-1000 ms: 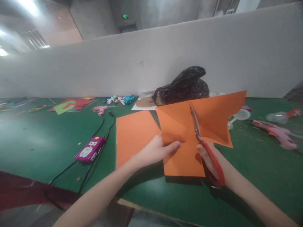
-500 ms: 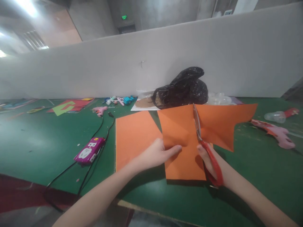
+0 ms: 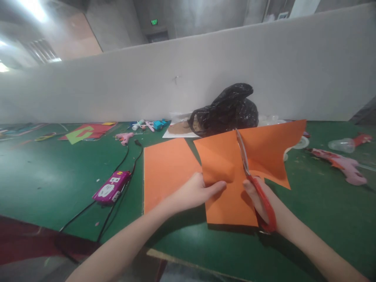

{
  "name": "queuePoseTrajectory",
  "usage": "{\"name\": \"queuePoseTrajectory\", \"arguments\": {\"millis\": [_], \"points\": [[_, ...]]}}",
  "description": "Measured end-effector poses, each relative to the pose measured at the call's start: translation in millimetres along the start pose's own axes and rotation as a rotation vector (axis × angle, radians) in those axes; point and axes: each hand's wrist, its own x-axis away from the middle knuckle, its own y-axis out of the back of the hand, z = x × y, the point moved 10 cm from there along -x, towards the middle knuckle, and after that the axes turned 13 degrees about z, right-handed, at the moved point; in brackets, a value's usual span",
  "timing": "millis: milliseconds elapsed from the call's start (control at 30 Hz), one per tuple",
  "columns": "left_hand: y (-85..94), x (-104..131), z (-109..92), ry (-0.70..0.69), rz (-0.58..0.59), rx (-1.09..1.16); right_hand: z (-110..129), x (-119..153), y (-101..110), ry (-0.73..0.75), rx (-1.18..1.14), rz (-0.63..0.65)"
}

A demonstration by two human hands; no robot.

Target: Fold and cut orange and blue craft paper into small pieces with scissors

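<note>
My left hand [image 3: 202, 190] grips an orange sheet [image 3: 220, 203], thumb on top and the other fingers hidden beneath it. Red-handled scissors [image 3: 266, 203] are in my right hand [image 3: 260, 196], their blades pointing away from me over the sheet. The sheet is cut from its near edge, and its right part [image 3: 267, 145] bends up and out to the right of the blades. A second orange sheet [image 3: 164, 168] lies flat on the table to the left, partly under my left wrist.
On the green table [image 3: 58, 172] are a purple power strip [image 3: 111, 188] with black cords, a pink glue gun [image 3: 125, 138] and another pink glue gun [image 3: 343, 164]. A black plastic bag [image 3: 232, 111] rests by the grey partition [image 3: 117, 82]. Red and green papers [image 3: 82, 133] lie back left.
The right part of the held sheet has shifted left and its outer corner has lifted, uncovering a clear plastic lid behind. The scissor tips have moved slightly left; my left hand is almost still.
</note>
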Motion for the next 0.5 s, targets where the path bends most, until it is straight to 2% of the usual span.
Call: {"name": "queuePoseTrajectory", "arguments": {"millis": [267, 367, 500], "points": [[-1.4, 0.6, -2.2, -0.001, 0.006, -0.021, -16.6, 0.0, -5.6, 0.103, -0.079, 0.003], [-0.8, 1.3, -2.9, -0.001, -0.004, -0.016, -13.2, -2.2, -4.9, 0.139, -0.119, 0.036], [1.5, 2.0, -2.5, 0.002, -0.028, -0.022, -3.5, -1.6, 0.1, 0.092, -0.091, 0.038]]}}
